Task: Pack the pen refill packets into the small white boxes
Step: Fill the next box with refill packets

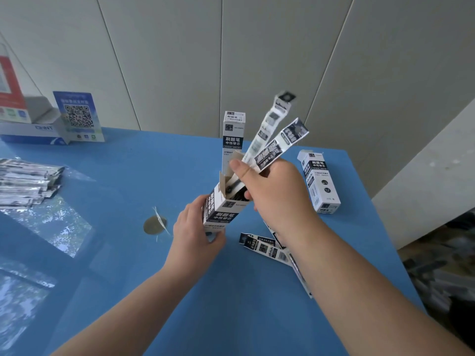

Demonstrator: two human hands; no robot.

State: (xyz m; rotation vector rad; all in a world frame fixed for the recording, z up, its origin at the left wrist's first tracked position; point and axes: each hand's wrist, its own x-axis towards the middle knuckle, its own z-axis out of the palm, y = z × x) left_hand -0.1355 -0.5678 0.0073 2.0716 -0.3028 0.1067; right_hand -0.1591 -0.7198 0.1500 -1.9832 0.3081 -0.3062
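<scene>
My left hand [196, 227] grips a small white box [223, 210] with black print, tilted, its top flaps open. My right hand [272, 191] pinches two long refill packets [279, 142] just above that open mouth; their upper ends fan up and to the right, their lower ends reach into the box. A second white box [233, 136] stands upright behind my hands. A third box [320, 182] lies on the blue table at the right. Loose refill packets [267, 249] lie on the table under my right forearm.
A heap of clear-wrapped refills [25, 183] lies at the left on the blue table [128, 176]. A QR-code stand [78, 116] and a blue-white carton [28, 132] sit at the back left. A round cable hole cover [154, 224] is left of my hands. The table edge runs down the right.
</scene>
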